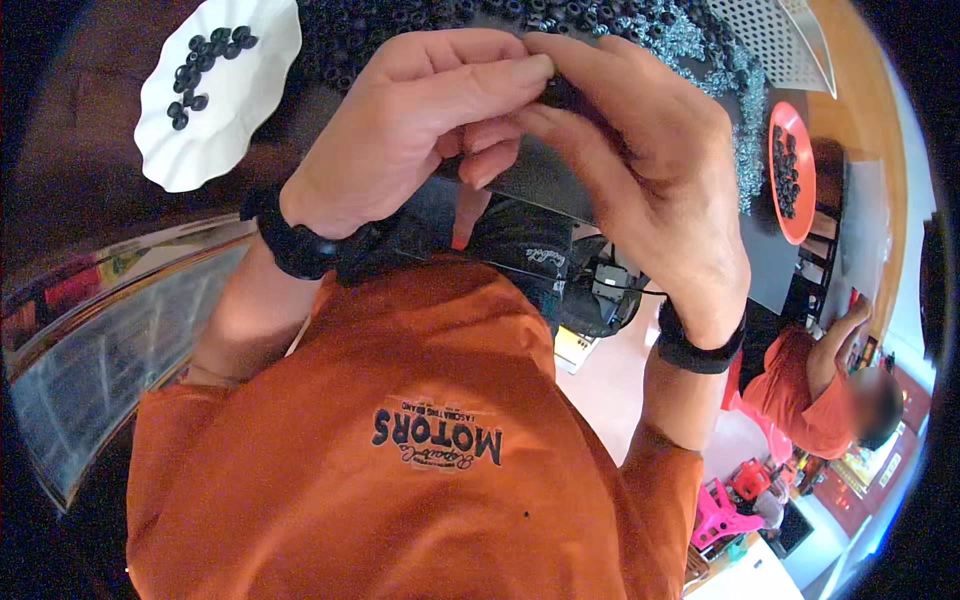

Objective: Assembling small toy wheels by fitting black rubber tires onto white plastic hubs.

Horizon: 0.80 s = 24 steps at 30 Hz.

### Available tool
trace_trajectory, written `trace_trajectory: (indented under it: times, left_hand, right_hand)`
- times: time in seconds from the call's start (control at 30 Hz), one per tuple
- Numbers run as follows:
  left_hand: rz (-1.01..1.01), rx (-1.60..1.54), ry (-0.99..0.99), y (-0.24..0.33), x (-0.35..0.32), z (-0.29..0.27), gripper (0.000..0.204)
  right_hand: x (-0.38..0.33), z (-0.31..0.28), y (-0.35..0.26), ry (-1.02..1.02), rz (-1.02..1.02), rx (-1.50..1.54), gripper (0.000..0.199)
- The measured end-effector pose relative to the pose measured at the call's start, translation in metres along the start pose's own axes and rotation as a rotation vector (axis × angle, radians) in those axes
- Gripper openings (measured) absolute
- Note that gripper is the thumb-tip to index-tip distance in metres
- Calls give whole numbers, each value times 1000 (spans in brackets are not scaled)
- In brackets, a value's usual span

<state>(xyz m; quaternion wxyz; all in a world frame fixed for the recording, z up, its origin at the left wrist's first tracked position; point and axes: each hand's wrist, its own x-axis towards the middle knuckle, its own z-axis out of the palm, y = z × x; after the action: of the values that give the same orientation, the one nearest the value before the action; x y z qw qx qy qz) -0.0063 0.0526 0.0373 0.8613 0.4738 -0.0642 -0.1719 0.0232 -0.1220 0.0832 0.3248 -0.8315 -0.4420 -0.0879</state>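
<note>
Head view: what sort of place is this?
Probably a small-parts assembly workshop: a dark table heaped with black rings and metal pieces, sorted rings on a white plate and an orange plate.

White scalloped plate [215, 110], black rings [208, 60], orange tray [795, 195], orange shirt [400, 440], black wristbands [300, 245]

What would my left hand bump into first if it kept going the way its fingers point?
Your left hand points right, and its fingertips already meet your right hand around a small dark part, so it would likely press into that part and those fingers first.
</note>
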Motion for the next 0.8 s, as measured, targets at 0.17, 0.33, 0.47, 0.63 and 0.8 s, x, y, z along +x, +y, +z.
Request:
trace_trajectory:
  times: [0.17, 0.33, 0.47, 0.63, 0.8]
  left_hand:
    - [13, -89, 45, 1, -1, -4, 19]
    - [28, -26, 78, -13, -1, -9, 22]
    - [-8, -78, 82, -12, -2, -11, 19]
    - [-49, -83, 38, -17, -1, -11, 19]
    - [-48, -122, 25, -24, 2, -2, 19]
  right_hand:
    - [3, 7, -1, 66, 14, -45, 12]
    - [-3, 15, -4, -16, 107, -74, 21]
    - [-10, 18, -8, -49, 159, -52, 32]
    - [-18, 19, -3, -74, 155, -77, 31]
    - [-27, 13, -6, -62, 210, -104, 30]
